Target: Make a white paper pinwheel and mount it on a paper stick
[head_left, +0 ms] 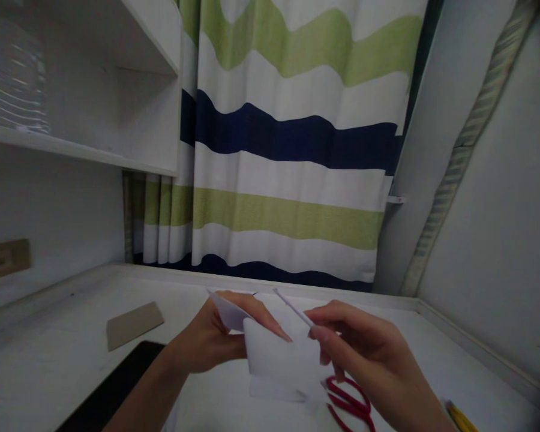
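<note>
A folded piece of white paper [279,357] is held up above the white desk [49,360] between both hands. My left hand [216,336] grips its left side, with the index finger stretched along the top fold. My right hand [364,348] pinches the paper's upper right edge between thumb and fingers. Red-handled scissors [348,403] lie on the desk just under the paper and my right hand.
A brown card rectangle [134,324] lies on the desk at the left, with a black flat object [112,390] nearer me. A yellow pencil [461,418] shows at the lower right. A striped curtain [288,150] hangs behind, and a white shelf [81,150] sits at upper left.
</note>
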Action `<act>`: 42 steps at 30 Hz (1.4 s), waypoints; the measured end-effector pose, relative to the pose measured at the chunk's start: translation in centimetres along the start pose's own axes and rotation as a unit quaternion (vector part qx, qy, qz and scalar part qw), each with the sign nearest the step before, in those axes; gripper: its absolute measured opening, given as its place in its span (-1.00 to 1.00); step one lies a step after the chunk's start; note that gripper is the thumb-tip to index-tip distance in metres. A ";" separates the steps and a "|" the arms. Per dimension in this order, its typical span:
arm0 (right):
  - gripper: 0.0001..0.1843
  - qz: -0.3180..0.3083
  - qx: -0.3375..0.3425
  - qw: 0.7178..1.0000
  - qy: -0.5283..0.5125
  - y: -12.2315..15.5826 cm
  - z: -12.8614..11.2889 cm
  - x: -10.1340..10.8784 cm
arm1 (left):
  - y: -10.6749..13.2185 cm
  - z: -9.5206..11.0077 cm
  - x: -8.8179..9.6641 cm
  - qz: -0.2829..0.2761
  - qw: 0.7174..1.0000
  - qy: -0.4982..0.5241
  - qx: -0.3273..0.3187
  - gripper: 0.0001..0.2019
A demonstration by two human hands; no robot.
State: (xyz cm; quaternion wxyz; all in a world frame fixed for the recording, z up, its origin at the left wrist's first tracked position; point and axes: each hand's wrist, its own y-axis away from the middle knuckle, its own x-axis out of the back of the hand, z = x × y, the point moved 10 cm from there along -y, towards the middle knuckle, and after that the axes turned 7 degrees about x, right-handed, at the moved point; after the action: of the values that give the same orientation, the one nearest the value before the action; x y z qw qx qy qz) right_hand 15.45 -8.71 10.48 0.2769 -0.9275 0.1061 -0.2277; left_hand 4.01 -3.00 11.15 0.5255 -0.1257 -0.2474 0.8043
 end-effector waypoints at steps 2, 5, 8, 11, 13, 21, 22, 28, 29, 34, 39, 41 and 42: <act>-0.86 -0.012 0.016 1.000 0.006 0.4 -0.6 -0.3 | 0.1 0.3 -0.4 -0.024 1.000 0.012 -0.004 -0.85; -0.85 -0.041 0.046 0.998 0.006 0.6 -1.5 -1.1 | 0.4 0.9 -0.9 -0.040 0.999 0.028 -0.004 -0.86; -0.84 -0.053 0.053 0.997 -0.002 0.7 -1.7 -1.5 | 0.6 1.1 -0.7 -0.032 0.999 0.033 -0.005 -0.86; -0.85 -0.052 0.043 0.998 -0.007 0.7 -1.6 -1.6 | 0.6 0.9 -0.5 -0.028 0.999 0.031 -0.007 -0.86; -0.85 -0.051 0.038 0.998 -0.010 0.7 -1.6 -1.6 | 0.7 0.8 -0.4 -0.027 0.999 0.027 -0.012 -0.85; -0.83 -0.039 0.026 0.999 -0.022 1.1 -1.2 -1.3 | 0.6 1.4 -0.8 -0.032 0.999 0.032 -0.022 -0.85; -0.83 -0.038 0.023 0.999 -0.025 1.1 -1.1 -1.3 | 0.6 1.4 -0.8 -0.032 0.999 0.033 -0.019 -0.85; -0.83 -0.041 0.014 0.999 -0.016 1.0 -1.0 -1.3 | 0.5 1.2 -0.9 -0.033 0.999 0.030 -0.007 -0.86; -0.83 -0.042 0.018 0.999 -0.014 1.0 -1.1 -1.3 | 0.5 1.2 -0.8 -0.031 0.999 0.032 -0.005 -0.86; -0.81 -0.059 0.067 0.996 0.010 1.0 -2.1 -1.4 | 0.6 1.0 -0.7 -0.022 0.999 0.037 0.001 -0.86; -0.79 -0.052 0.117 0.992 0.018 0.9 -2.6 -1.0 | 0.7 1.5 -0.7 -0.026 0.999 0.007 -0.028 -0.86; -0.78 -0.052 0.122 0.991 0.014 1.0 -2.5 -0.9 | 0.7 1.8 -0.9 -0.029 0.999 0.000 -0.038 -0.86; -0.78 -0.052 0.124 0.991 0.014 1.1 -2.5 -0.9 | 0.7 1.9 -0.9 -0.030 0.999 0.001 -0.042 -0.86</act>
State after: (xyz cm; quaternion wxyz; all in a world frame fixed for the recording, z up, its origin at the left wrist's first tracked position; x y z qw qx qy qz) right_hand 13.37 -10.52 11.39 0.3758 -0.8872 0.0322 -0.2658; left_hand 2.96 -4.60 12.30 0.5437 -0.1412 -0.2837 0.7771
